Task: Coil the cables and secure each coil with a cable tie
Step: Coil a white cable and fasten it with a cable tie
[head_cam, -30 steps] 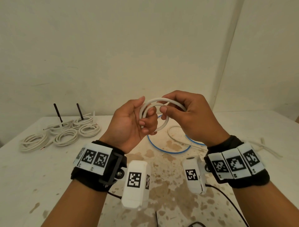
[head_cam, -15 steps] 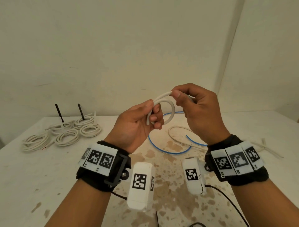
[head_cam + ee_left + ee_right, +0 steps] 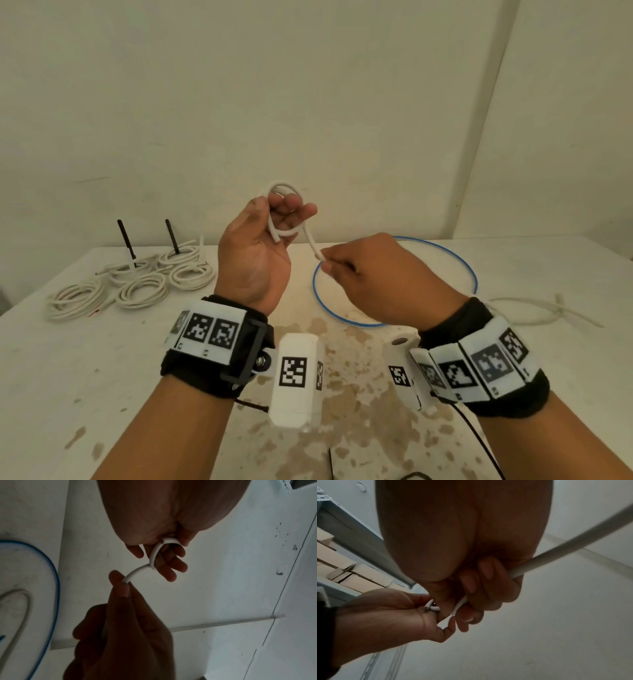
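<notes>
My left hand is raised above the table, palm turned toward me. Its fingers curl through a small loop of the white cable. From the loop the cable runs down and right to my right hand, which pinches it between thumb and fingertips. In the left wrist view the cable loop wraps my left fingers. There the right hand pinches the strand just below. The right wrist view shows the cable passing through my curled right fingers and trailing off to the right.
Several finished white coils lie at the table's back left, with two black cable ties sticking up from them. A blue cable loop lies behind my right hand. More white cable lies at the right. Shelves with cardboard boxes stand nearby.
My left hand has risen and turned palm toward me with the loop. My right hand has dropped lower and now pinches the cable below the loop.
</notes>
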